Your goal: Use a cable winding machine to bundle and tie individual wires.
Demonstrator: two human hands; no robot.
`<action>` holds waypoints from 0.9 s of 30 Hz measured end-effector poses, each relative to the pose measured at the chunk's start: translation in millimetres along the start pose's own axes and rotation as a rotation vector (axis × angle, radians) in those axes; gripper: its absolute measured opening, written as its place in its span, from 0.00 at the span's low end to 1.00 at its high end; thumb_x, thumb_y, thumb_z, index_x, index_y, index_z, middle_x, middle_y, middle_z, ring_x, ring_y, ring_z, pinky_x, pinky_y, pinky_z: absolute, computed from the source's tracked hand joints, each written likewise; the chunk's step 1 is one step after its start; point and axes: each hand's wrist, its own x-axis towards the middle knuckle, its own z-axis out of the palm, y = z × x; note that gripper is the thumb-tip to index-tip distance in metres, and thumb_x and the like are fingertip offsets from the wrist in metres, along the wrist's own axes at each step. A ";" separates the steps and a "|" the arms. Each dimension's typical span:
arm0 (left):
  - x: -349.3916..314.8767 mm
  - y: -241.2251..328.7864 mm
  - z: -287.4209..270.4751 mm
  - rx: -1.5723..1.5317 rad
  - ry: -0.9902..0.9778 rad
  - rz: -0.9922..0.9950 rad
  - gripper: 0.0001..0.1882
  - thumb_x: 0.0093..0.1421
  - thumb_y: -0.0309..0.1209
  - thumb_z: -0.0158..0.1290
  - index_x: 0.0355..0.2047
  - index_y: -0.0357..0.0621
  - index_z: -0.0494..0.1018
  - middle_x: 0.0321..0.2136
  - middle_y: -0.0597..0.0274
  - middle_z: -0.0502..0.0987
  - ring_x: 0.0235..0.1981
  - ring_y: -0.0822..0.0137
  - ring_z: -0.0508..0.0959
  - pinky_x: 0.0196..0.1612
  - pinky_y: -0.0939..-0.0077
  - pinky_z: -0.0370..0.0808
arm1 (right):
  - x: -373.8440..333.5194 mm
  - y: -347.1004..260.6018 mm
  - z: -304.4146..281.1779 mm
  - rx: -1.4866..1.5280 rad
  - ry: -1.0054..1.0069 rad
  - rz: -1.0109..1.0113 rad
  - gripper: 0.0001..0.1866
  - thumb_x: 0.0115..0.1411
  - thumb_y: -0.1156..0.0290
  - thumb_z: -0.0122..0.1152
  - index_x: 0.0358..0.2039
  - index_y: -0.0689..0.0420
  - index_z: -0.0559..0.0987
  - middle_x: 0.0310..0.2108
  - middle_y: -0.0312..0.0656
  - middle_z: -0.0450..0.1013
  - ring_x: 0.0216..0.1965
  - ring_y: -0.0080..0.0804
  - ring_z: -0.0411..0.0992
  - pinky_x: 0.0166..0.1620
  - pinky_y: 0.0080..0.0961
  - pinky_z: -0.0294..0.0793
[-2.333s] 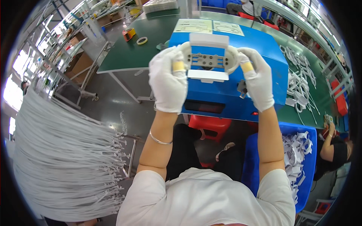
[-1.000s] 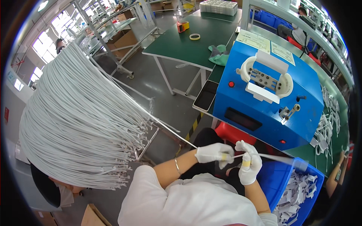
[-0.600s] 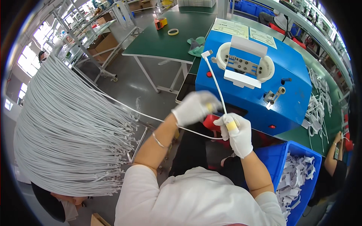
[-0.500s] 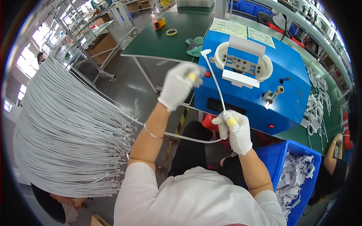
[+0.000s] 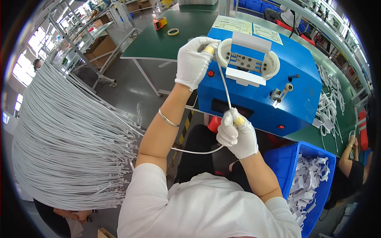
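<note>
A white cable (image 5: 226, 88) runs up between my two white-gloved hands. My left hand (image 5: 194, 63) is closed in a pinch round its upper end, beside the left white ring (image 5: 223, 54) of a blue bench machine (image 5: 234, 90); the fingers hide the cable's plug. Lower down, in front of the machine, my right hand (image 5: 239, 135) is wrapped round the same cable. From there the cable loops left, passes behind my left forearm and reaches a large bundle of white cables (image 5: 71, 139). Yellow tape covers fingertips on both gloves.
A blue bin (image 5: 294, 166) with white paper strips (image 5: 307, 186) stands at my right. Tied cables (image 5: 327, 107) lie on the green table beyond the machine. A tape dispenser (image 5: 160, 23) and tape roll (image 5: 173, 31) sit at the far left. Another person's arm (image 5: 346, 160) shows at right.
My left hand has moved up and taken hold of the cable's plug end, which stood free before. My right hand still grips the cable. The whole view has shifted slightly.
</note>
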 end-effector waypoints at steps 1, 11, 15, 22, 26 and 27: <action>-0.1 0.3 0.0 0.034 -0.020 -0.051 0.08 0.61 0.25 0.53 0.39 0.34 0.77 0.32 0.62 0.79 0.32 0.76 0.77 0.36 0.82 0.75 | -3.8 -0.7 -1.9 0.036 0.024 0.003 0.22 0.71 0.61 0.34 0.30 0.59 0.74 0.12 0.30 0.56 0.11 0.19 0.53 0.16 0.17 0.53; -14.2 29.7 -32.0 0.378 -0.201 0.014 0.11 0.58 0.29 0.56 0.39 0.37 0.77 0.32 0.54 0.80 0.34 0.65 0.79 0.40 0.76 0.74 | -99.5 -94.1 2.1 -1.380 0.932 -0.312 0.14 0.62 0.62 0.54 0.26 0.60 0.77 0.13 0.34 0.67 0.13 0.15 0.63 0.17 0.13 0.57; -54.6 72.2 -66.6 0.780 -0.349 -0.054 0.12 0.56 0.31 0.55 0.39 0.38 0.77 0.30 0.52 0.78 0.30 0.59 0.79 0.36 0.74 0.73 | -89.7 -159.7 12.4 -1.704 0.952 -0.587 0.11 0.60 0.65 0.56 0.28 0.58 0.78 0.22 0.33 0.73 0.19 0.13 0.65 0.20 0.12 0.56; -100.2 71.6 -115.7 0.532 -0.667 -0.282 0.09 0.55 0.25 0.56 0.37 0.37 0.79 0.26 0.57 0.79 0.26 0.71 0.77 0.31 0.79 0.73 | -39.2 -202.7 -12.1 -1.684 0.868 -0.472 0.11 0.61 0.65 0.57 0.30 0.59 0.80 0.28 0.34 0.75 0.22 0.14 0.67 0.22 0.10 0.61; -136.9 20.1 -95.1 0.159 -0.895 -0.618 0.10 0.55 0.21 0.53 0.38 0.36 0.78 0.27 0.61 0.79 0.28 0.75 0.77 0.33 0.81 0.74 | -47.7 -203.5 -16.0 -1.652 0.852 -0.491 0.11 0.62 0.65 0.57 0.30 0.59 0.80 0.28 0.34 0.75 0.19 0.14 0.64 0.21 0.11 0.60; -147.9 7.5 -84.2 0.079 -0.911 -0.755 0.10 0.55 0.20 0.52 0.38 0.36 0.78 0.28 0.61 0.79 0.29 0.75 0.77 0.34 0.81 0.74 | -53.0 -203.8 -13.7 -1.667 0.894 -0.516 0.11 0.62 0.65 0.56 0.30 0.59 0.79 0.28 0.33 0.75 0.18 0.14 0.64 0.21 0.11 0.60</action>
